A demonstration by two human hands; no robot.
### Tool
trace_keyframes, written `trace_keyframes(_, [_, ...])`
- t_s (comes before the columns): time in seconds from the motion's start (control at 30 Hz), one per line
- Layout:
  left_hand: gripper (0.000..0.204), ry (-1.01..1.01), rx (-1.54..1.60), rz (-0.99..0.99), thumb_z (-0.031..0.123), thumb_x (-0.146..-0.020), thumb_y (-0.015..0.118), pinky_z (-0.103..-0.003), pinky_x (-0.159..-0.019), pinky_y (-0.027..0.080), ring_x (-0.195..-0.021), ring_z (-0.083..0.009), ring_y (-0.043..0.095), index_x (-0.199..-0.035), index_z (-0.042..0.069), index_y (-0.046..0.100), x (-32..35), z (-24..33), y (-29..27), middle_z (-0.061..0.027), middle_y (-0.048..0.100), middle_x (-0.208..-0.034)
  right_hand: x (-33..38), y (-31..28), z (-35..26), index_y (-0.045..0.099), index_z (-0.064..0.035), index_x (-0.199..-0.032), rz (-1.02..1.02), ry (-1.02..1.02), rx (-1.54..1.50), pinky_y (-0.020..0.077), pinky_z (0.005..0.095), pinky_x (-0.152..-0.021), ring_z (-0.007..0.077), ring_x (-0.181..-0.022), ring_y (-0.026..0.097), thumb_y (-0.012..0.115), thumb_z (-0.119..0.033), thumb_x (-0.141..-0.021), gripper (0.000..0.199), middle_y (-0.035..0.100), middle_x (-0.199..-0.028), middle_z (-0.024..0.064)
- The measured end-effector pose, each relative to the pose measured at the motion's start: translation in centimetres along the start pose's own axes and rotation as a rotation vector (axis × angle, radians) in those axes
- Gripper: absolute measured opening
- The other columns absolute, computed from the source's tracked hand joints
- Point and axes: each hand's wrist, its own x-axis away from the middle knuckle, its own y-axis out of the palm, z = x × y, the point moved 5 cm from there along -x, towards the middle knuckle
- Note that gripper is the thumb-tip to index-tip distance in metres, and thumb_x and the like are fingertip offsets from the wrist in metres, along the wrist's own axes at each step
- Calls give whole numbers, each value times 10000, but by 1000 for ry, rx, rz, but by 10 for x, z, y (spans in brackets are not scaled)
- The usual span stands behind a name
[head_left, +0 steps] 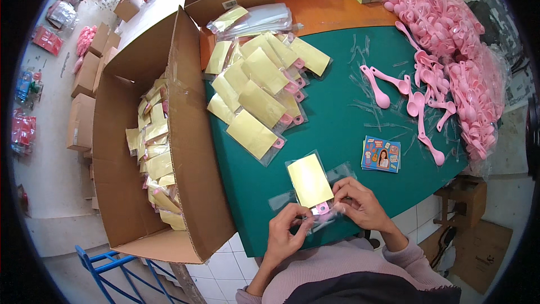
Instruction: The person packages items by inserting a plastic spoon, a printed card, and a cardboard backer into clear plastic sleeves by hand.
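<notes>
A clear plastic bag (319,222) lies at the near edge of the green table, holding a yellow card (310,180) and a pink spoon whose handle end (322,208) shows below the card. My left hand (288,229) pinches the bag's near end at its left corner. On the other side, my right hand (360,204) has its fingertips closed on the bag's right edge. Other clear bags (279,200) lie flat beneath this one. Right of my hands rests a small stack of blue printed cards (382,154).
Filled bags with yellow cards (264,70) pile up at the table's far left. A tall cardboard box (194,135) holding more stands alongside. Loose pink spoons (377,87) and a large heap of them (444,19) lie right, among clear plastic strips. A blue metal frame (121,264) stands lower left.
</notes>
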Motion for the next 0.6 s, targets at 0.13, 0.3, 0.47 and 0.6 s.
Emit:
trace_keyframes(0.13, [69,-42,142,-63,-5,-794,580,-234,-672,486,-756,-126,559,-846,-37,547,3,-6,7,-73,530,-828,4,13,13,527,24,-875,31,191,-473,491,253,-725,119,-807,575,561,0,-837,56,532,-919,79])
trace_keyframes(0.3, [57,-41,38,74,-9,-805,576,-228,-653,498,-750,-111,543,-829,-46,541,3,1,8,-67,513,-839,4,14,13,493,29,-861,170,223,-307,511,241,-647,126,-715,615,550,1,-847,65,575,-790,66])
trace_keyframes(0.47, [66,-176,273,208,-28,-808,593,-216,-630,513,-766,-105,566,-836,-21,534,11,-18,8,-58,528,-890,5,18,9,479,32,-870,290,218,-235,519,231,-604,137,-688,634,542,22,-843,69,580,-768,79])
trace_keyframes(0.6, [119,-237,458,311,-40,-808,595,-210,-621,507,-774,-103,563,-874,-5,502,12,-15,10,-58,526,-887,6,18,9,459,34,-874,324,196,-240,529,232,-616,140,-701,640,530,46,-837,81,577,-766,85])
